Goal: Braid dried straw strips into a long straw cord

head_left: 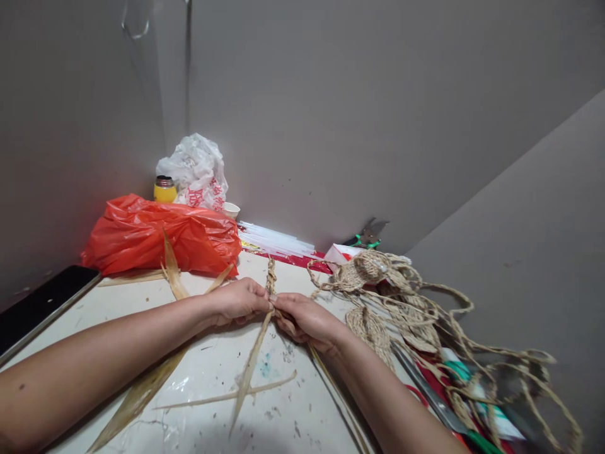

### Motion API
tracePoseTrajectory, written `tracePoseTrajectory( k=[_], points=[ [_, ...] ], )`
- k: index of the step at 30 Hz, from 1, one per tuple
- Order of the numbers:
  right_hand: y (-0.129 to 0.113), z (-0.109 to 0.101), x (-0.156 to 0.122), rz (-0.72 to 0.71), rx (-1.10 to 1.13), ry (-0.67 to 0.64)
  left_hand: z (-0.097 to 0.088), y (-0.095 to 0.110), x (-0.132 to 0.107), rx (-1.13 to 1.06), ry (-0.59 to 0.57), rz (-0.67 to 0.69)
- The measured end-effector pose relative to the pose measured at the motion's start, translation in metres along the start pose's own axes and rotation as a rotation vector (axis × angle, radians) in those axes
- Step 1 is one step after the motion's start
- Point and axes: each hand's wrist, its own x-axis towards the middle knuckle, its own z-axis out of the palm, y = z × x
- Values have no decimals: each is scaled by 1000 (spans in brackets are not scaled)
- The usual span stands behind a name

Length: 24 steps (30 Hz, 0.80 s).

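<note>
Both hands meet over the middle of the white table [208, 391], fingertips pinched together on a plaited straw cord [271, 276]. The finished plait stretches away from me, beyond the fingers. My left hand [242, 301] is closed on the cord from the left, and my right hand [302, 320] is closed on it from the right. A loose dry leaf strip [250, 372] hangs toward me from between them. Another long strip [338, 394] runs out from under my right hand. A wide dry leaf [146, 394] passes beneath my left forearm. The exact grip of the fingertips is partly hidden.
At the back left lie a red plastic bag [161, 236], a white bag [198, 170] and a yellow jar [164, 190]. A phone [45, 302] rests at the left edge. Coiled straw cord [371, 328], pliers [368, 236] and scissors [435, 397] crowd the right. Walls enclose the table.
</note>
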Motion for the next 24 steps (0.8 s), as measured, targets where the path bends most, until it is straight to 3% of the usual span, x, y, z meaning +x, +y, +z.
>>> tracePoseTrajectory(
  k=[6,15,19,21,24],
  points=[
    [-1,-3,-1,1,96,-64,-8,4,1,44,-26,-36],
    [0,-5,1,-11,126,-86,-44,35,-21,626,132,120],
    [0,-5,1,-2,119,-86,-61,52,-46,733,184,-1],
    [1,-6,1,-4,119,-89,-69,55,-60,789,270,-29],
    [2,-8,2,7,127,-112,-80,48,-78,967,463,59]
  ],
)
